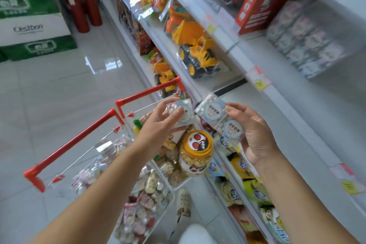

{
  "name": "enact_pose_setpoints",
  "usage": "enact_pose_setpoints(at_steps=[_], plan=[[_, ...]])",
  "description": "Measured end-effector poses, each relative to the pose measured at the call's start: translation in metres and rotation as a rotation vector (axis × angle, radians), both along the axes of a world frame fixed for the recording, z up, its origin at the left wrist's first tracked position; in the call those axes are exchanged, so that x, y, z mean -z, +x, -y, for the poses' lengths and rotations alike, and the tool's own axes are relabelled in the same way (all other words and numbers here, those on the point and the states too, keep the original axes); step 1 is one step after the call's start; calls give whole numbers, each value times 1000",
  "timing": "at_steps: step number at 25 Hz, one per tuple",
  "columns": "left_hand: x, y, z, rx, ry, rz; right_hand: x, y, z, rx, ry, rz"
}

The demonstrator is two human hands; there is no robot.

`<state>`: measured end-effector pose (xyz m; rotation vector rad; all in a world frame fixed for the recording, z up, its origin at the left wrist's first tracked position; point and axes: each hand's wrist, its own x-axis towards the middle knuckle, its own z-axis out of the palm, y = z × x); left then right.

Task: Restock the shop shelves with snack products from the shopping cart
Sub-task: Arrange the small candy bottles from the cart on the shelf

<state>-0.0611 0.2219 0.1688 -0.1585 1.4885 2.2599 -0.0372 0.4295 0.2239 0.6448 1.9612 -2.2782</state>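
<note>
cart [79, 137]: left of the shelves [277, 93], under the left hand [158, 123]
jar [196, 152]: in the cart, below the packets [212, 112]
toy truck [196, 51]: on a shelf, behind the packets
boxes [33, 25]: far left

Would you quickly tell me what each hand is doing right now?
Left hand: pinches one small clear pack of white candies with a pale blue label.
Right hand: holds two more such packs.

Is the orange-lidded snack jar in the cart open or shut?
Shut: the orange lid fully covers the mouth of the snack jar, which sits in the cart.
</note>
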Motion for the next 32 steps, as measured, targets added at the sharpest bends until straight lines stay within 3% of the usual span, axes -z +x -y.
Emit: enact_pose_setpoints(at_steps=[3,6,10,13,17,21,28,30,32], plan=[[-15,-24,-39,48,-26,-67,-26,-11,-43,114,157,-151],[-29,-51,-75,57,-34,-116,-44,-38,-89,245,479,-325],[-37,-79,-113,92,-76,-166,-42,-104,-136,325,864,-419],[-38,-96,-132,91,-96,-198,-19,-159,-155,314,1146,-431],[-38,-114,-144,76,-152,-226,0,-205,-164,254,1505,-259],[-40,-127,-151,54,-151,-221,-4,-233,-172,202,1756,-313],[-47,-143,-165,105,-162,-248,1,-251,-190,50,1822,-490],[-50,-148,-172,112,-146,-259,-2,-242,-191,1,1765,-509],[-56,-152,-180,129,-152,-280,-7,-216,-183,56,1586,-574]])
